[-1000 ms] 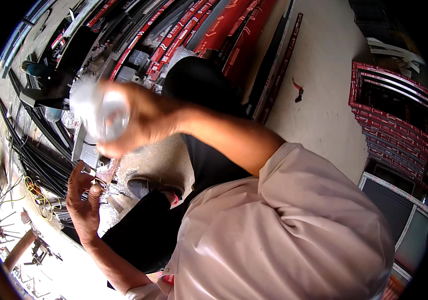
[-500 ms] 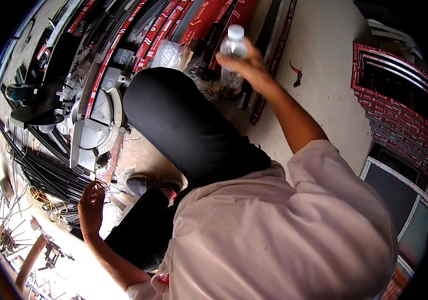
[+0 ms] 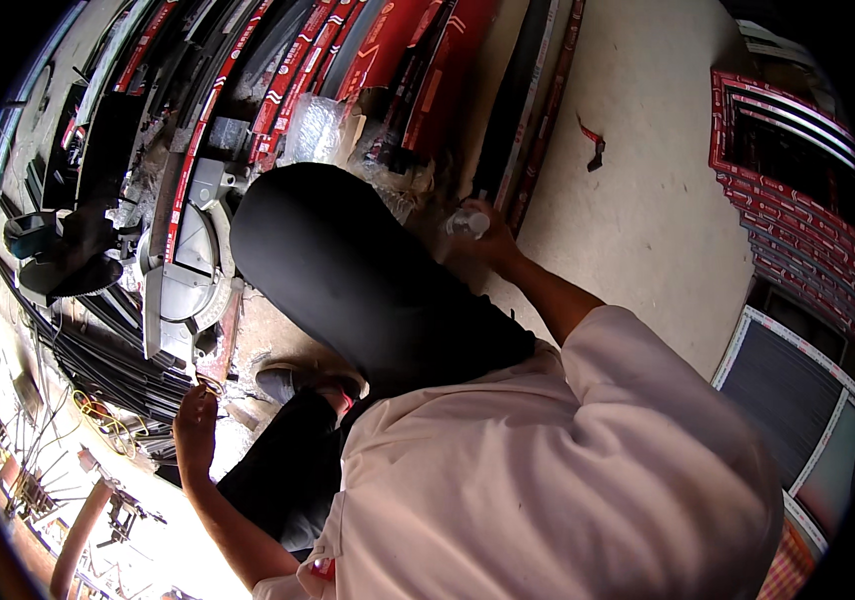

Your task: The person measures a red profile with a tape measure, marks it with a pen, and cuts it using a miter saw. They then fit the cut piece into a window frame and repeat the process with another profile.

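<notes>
My right hand (image 3: 491, 240) is closed round a clear plastic bottle (image 3: 468, 223) with a whitish cap. It holds the bottle low beside my bent right knee, cap toward me, so most of the bottle's body is hidden. On the other side, my left hand (image 3: 196, 435) has its fingers drawn together near the front of a grey miter saw base (image 3: 188, 285). What those fingers hold, if anything, is too small to name.
Long profiles in red wrap (image 3: 278, 95) lie side by side ahead. Bubble wrap (image 3: 315, 130) sits by my knee. Dark thin strips (image 3: 98, 370) and a yellow cord (image 3: 108, 420) spread at left. Red-edged frames (image 3: 788, 210) are stacked at right; a small red-black piece (image 3: 595, 148) lies on the floor.
My right hand has come down and nearer to me with the bottle, which was upright and is now tipped cap toward me. My left hand has shifted slightly nearer and to the right.
</notes>
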